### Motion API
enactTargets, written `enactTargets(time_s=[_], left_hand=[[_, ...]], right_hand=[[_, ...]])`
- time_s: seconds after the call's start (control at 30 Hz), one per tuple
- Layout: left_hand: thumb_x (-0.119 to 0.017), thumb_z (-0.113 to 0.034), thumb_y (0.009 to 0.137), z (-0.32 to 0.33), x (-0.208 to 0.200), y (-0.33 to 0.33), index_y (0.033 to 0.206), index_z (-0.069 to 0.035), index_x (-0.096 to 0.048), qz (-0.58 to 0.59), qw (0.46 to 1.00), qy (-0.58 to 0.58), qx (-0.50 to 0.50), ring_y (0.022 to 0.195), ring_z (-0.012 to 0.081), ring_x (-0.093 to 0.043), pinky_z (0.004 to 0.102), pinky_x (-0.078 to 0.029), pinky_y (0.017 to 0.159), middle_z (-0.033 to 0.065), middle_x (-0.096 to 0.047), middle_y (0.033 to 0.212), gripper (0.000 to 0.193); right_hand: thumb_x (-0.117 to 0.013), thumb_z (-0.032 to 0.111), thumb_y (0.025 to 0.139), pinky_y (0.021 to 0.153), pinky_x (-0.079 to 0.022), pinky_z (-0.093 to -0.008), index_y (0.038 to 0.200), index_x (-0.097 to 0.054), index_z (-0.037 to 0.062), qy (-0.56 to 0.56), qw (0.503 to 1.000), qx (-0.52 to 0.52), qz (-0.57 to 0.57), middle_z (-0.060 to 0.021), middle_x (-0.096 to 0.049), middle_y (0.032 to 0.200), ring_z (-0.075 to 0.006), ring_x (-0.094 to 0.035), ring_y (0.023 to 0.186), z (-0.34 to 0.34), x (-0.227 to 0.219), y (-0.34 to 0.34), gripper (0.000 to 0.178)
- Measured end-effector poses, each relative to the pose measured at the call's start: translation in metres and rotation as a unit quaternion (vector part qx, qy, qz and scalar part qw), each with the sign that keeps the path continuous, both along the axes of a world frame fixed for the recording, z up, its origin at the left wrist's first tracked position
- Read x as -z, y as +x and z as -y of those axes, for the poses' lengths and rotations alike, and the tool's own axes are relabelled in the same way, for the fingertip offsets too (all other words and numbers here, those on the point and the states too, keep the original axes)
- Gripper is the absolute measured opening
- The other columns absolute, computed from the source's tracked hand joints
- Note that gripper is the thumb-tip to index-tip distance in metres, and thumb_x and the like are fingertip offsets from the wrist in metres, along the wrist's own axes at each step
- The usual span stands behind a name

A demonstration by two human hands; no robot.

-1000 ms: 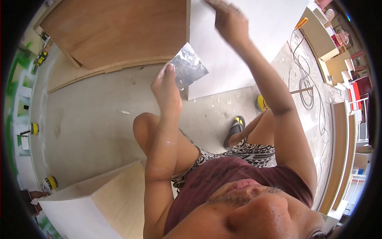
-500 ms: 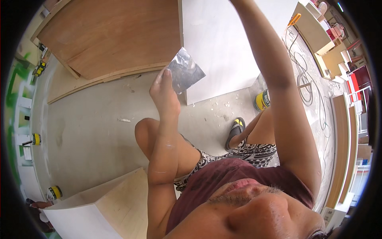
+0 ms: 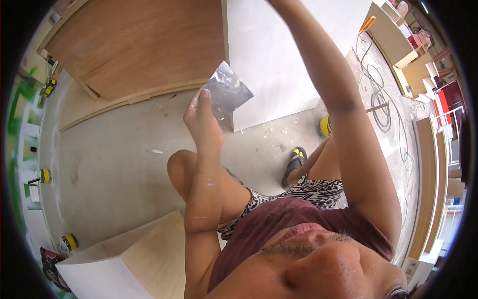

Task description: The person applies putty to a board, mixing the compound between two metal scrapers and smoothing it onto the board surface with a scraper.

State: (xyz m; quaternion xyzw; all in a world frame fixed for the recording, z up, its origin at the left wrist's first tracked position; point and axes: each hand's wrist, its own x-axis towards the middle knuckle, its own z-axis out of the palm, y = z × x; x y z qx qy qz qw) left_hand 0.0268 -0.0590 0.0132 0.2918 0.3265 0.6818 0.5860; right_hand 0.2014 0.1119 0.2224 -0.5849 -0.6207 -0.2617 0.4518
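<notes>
My left hand (image 3: 201,119) is raised in front of me and grips a flat metal scraper blade (image 3: 227,91), smeared with pale filler, by its lower corner. The blade hangs close to the front edge of a tall white panel (image 3: 269,60) that stands on the floor. My right arm (image 3: 338,109) stretches up along that panel; the right hand is past the top edge of the picture and hidden. I am crouched, with my left knee (image 3: 181,167) under the left forearm.
A large brown plywood sheet (image 3: 139,45) leans at the upper left on the concrete floor (image 3: 109,164). A white and pale wood box (image 3: 124,264) stands at the lower left. Cables (image 3: 383,99) and stacked boards (image 3: 433,179) run along the right. Yellow cans (image 3: 46,175) sit at left.
My right hand has climbed up the white panel and gone out of the top of the picture. The left hand with the scraper has stayed almost in place.
</notes>
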Motion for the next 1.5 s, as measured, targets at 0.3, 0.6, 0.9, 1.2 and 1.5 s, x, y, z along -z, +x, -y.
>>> enactTargets(time_s=[0.3, 0.6, 0.9, 1.2, 1.5], left_hand=[[-0.055, -0.014, 0.099, 0.000, -0.001, -0.002, 0.125, 0.012, -0.058, -0.008, 1.000, 0.007, -0.004, 0.104, 0.0173, -0.061, 0.0297, -0.047, 0.091, 0.0128, -0.066, 0.115, 0.037], [-0.054, -0.013, 0.100, 0.000, 0.000, -0.002, 0.125, 0.012, -0.058, 0.010, 1.000, -0.002, -0.002, 0.104, 0.0176, -0.061, 0.0305, -0.047, 0.093, 0.0125, -0.065, 0.117, 0.036], [-0.053, -0.012, 0.100, 0.002, -0.003, -0.006, 0.126, 0.012, -0.057, 0.000, 1.000, 0.003, 0.005, 0.108, 0.0179, -0.059, 0.0310, -0.044, 0.097, 0.0129, -0.063, 0.120, 0.036], [-0.053, -0.012, 0.099, 0.003, -0.005, -0.009, 0.125, 0.012, -0.057, 0.008, 1.000, 0.007, 0.004, 0.109, 0.0167, -0.058, 0.0298, -0.043, 0.097, 0.0125, -0.063, 0.120, 0.036], [-0.054, -0.010, 0.099, -0.004, 0.002, -0.003, 0.124, 0.013, -0.058, 0.018, 1.000, 0.020, -0.005, 0.107, 0.0166, -0.059, 0.0298, -0.045, 0.095, 0.0129, -0.063, 0.119, 0.035]], right_hand=[[-0.044, 0.001, 0.086, 0.088, -0.051, -0.0509, 0.123, -0.065, 0.0123, 0.050, 0.996, 0.006, -0.074, -0.0234, -0.069, 0.104, -0.0417, -0.065, 0.100, 0.019, -0.015, 0.021, 0.044], [-0.047, 0.001, 0.086, 0.081, -0.052, -0.0516, 0.118, -0.063, 0.0101, 0.037, 0.999, 0.002, 0.017, -0.0215, -0.069, 0.097, -0.0408, -0.067, 0.095, -0.001, 0.016, 0.004, 0.037], [-0.046, 0.001, 0.085, 0.087, -0.051, -0.0499, 0.122, -0.065, 0.0117, 0.064, 0.995, 0.003, -0.076, -0.0231, -0.068, 0.106, -0.0416, -0.066, 0.097, 0.012, -0.012, 0.045, 0.044], [-0.053, 0.001, 0.084, 0.077, -0.052, -0.0435, 0.119, -0.064, 0.0099, 0.042, 0.986, -0.032, 0.159, -0.0095, -0.067, 0.113, -0.0277, -0.065, 0.100, 0.019, 0.080, 0.017, 0.038], [-0.058, 0.023, 0.091, 0.106, -0.040, -0.0449, 0.137, -0.054, 0.0267, -0.088, 0.945, -0.041, 0.314, 0.0000, -0.053, 0.141, -0.0272, -0.047, 0.132, 0.064, 0.257, 0.029, 0.046]])
